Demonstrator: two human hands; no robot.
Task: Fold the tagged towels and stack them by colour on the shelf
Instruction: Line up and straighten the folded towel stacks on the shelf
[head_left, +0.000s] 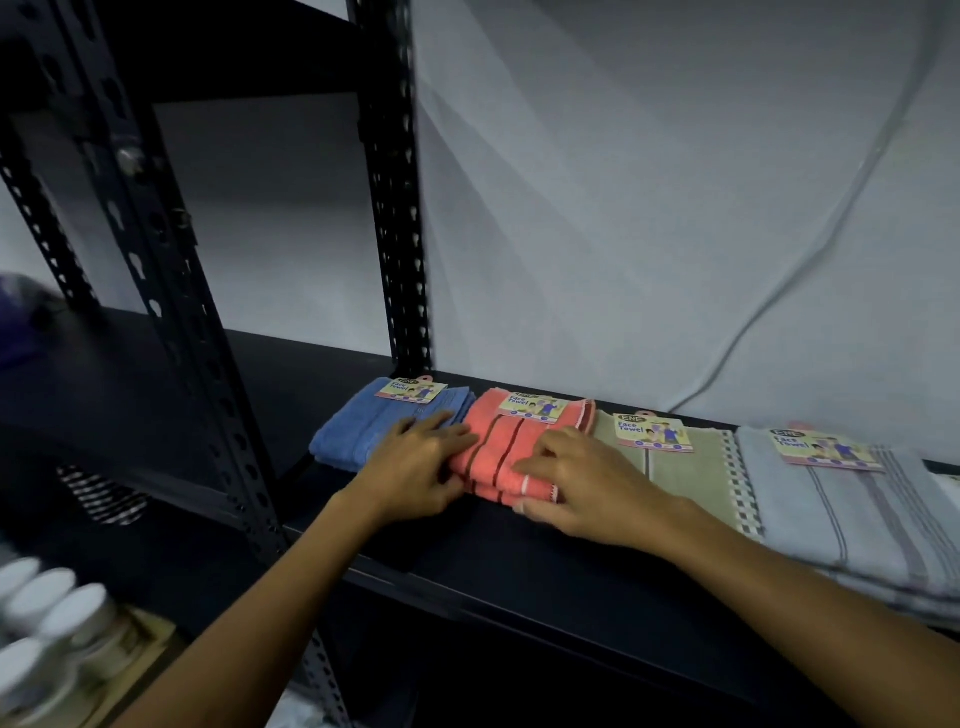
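Note:
Four folded towels with paper tags lie in a row on the dark shelf (519, 561): a blue towel (358, 431), a coral towel (504, 447) with dark stripes, a beige towel (691, 473) with a checked edge, and a light grey towel (841, 509). My left hand (415, 467) rests flat across the blue towel's right edge and against the coral towel's left side. My right hand (582, 483) lies over the coral towel's front right corner, fingers on top and thumb at its front edge.
A black perforated upright (400, 208) stands behind the blue towel, another upright (171, 291) to the left. White-capped bottles (47, 623) sit on a lower shelf at bottom left. A cable (779, 291) hangs down the white wall.

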